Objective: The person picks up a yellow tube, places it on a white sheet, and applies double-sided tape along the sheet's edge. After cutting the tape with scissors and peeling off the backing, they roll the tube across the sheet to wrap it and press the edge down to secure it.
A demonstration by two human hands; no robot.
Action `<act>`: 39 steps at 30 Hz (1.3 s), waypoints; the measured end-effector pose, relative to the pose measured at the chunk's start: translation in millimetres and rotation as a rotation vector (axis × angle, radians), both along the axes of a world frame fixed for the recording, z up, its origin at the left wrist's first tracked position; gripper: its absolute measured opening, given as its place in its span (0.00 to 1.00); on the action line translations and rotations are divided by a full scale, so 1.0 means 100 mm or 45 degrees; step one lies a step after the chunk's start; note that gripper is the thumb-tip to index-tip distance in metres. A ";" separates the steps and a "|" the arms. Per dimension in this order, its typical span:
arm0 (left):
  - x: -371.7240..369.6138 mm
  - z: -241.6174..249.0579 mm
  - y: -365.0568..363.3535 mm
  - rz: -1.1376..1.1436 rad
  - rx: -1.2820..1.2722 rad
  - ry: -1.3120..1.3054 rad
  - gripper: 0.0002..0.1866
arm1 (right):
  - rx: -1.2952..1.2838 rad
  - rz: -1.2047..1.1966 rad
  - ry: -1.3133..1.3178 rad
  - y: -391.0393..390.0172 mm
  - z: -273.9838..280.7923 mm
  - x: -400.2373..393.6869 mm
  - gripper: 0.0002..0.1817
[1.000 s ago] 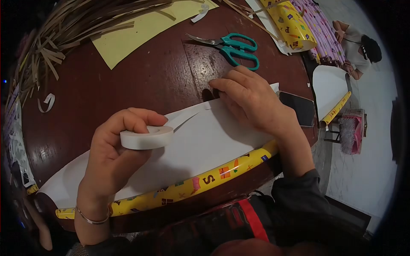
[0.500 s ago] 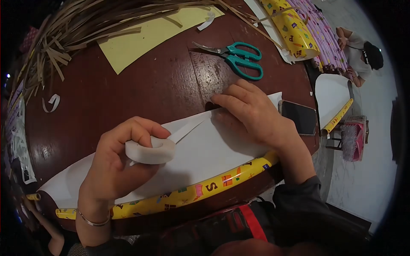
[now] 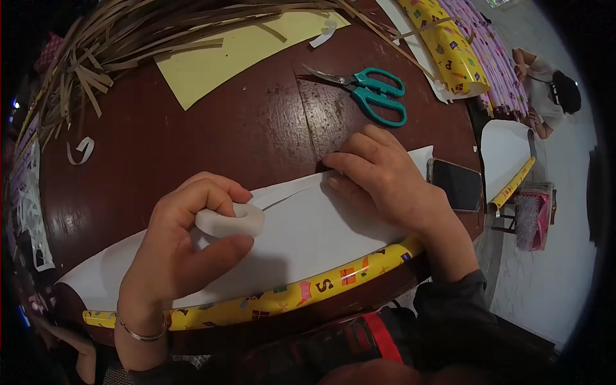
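My left hand [image 3: 186, 237] grips a roll of white tape [image 3: 224, 223], fingers hooked into its core and thumb below. A strip of the tape runs from the roll toward my right hand [image 3: 378, 176], along the far edge of a white-backed sheet of wrapping paper [image 3: 295, 240]. My right hand's fingertips are pinched together at that edge, over the strip's end; what lies between them is hidden. The sheet's near side curls up, showing its yellow printed face [image 3: 314, 289].
Teal-handled scissors [image 3: 378, 96] lie beyond my right hand. A phone [image 3: 454, 185] rests by the sheet's right end. Farther off are brown strips [image 3: 147, 38], yellow paper [image 3: 237, 54], a yellow printed roll [image 3: 449, 51] and purple rolls [image 3: 494, 58]. Another person [image 3: 545, 90] is at the right.
The tape strip now lies nearer the paper's far edge, and the roll has tilted slightly. My right hand stays at the edge. The whole view has shifted a little.
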State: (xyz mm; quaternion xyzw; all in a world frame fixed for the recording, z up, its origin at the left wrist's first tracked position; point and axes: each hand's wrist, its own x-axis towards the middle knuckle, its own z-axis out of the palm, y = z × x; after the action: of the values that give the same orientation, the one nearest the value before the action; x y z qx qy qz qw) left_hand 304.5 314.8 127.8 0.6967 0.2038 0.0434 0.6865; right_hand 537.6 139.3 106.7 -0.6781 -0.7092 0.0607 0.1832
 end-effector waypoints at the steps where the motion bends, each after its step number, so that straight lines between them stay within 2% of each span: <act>1: 0.00 -0.01 0.00 0.005 0.045 -0.004 0.13 | 0.016 -0.007 0.001 0.00 -0.01 0.00 0.11; 5: 0.02 -0.04 0.00 -0.004 0.151 -0.011 0.14 | 0.118 0.027 0.005 0.00 -0.02 0.00 0.14; 16: 0.02 -0.12 0.03 -0.071 0.521 -0.140 0.14 | 0.071 -0.023 -0.018 0.02 -0.02 -0.04 0.11; 28: 0.02 -0.10 0.05 -0.076 0.622 -0.147 0.14 | 0.097 -0.008 -0.025 0.04 -0.01 -0.05 0.13; 39: 0.01 -0.07 0.04 -0.065 0.588 -0.123 0.15 | 0.098 -0.002 -0.037 0.03 -0.03 -0.04 0.13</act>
State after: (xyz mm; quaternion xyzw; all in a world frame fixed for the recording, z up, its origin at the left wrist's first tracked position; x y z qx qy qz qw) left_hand 305.9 318.6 120.7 0.8372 0.1375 0.1047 0.5188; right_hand 533.2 142.0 103.2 -0.6719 -0.7130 0.0235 0.1988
